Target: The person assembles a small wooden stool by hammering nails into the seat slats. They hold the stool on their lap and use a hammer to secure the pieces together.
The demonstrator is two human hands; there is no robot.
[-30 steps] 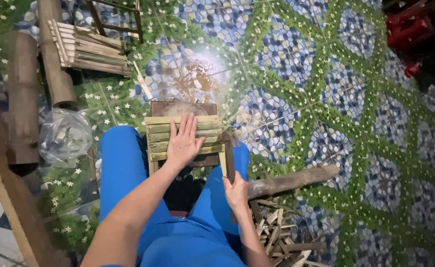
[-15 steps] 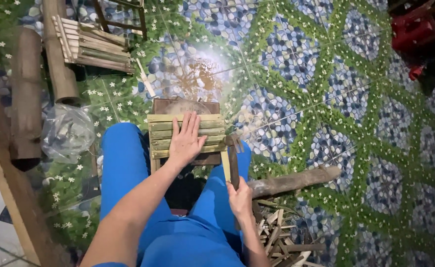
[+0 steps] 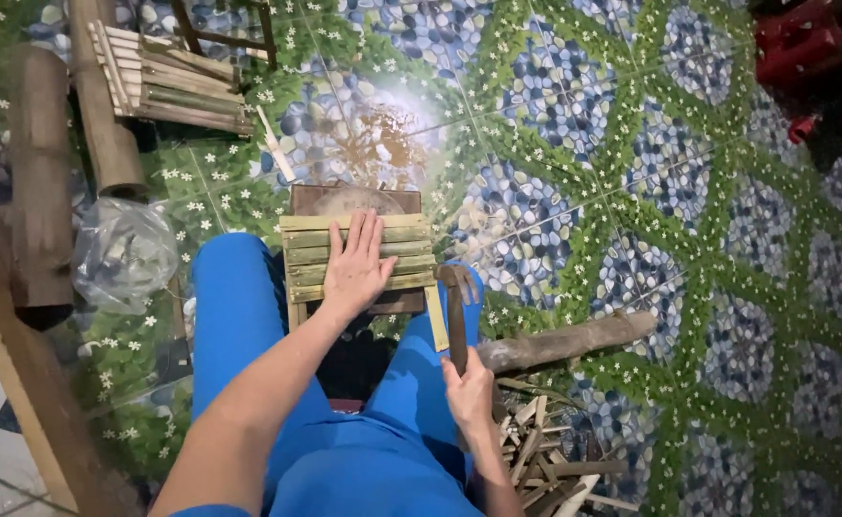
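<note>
Left hand (image 3: 356, 268) lies flat, fingers spread and extended, palm down on a small slatted bamboo frame (image 3: 306, 263). The frame rests on a dark wooden block (image 3: 311, 199) on the floor between the person's knees, which are clad in blue trousers (image 3: 239, 316). The frame's slats run crosswise; one pale upright strip (image 3: 436, 316) stands along its right edge.

Right hand (image 3: 469, 393) is closed around the handle of a hammer (image 3: 455, 316). The hammer's head is up beside the right edge of the frame, just above the right knee; whether it touches the frame cannot be told.

Floor (image 3: 632, 172): tiled, green with white flowers and blue pebble patches. A thick wooden stick (image 3: 574, 340) lies on it to the right of the right knee. A heap of split bamboo offcuts (image 3: 536, 455) sits just beside the right hand, toward the near edge of the floor.

Toward the far left corner: a second, finished slatted bamboo piece (image 3: 177, 81), with bamboo poles (image 3: 43, 182) lying alongside. A clear plastic bag (image 3: 124, 254) lies near the left knee. A red object (image 3: 799, 43) occupies the far right corner, detail unclear.
</note>
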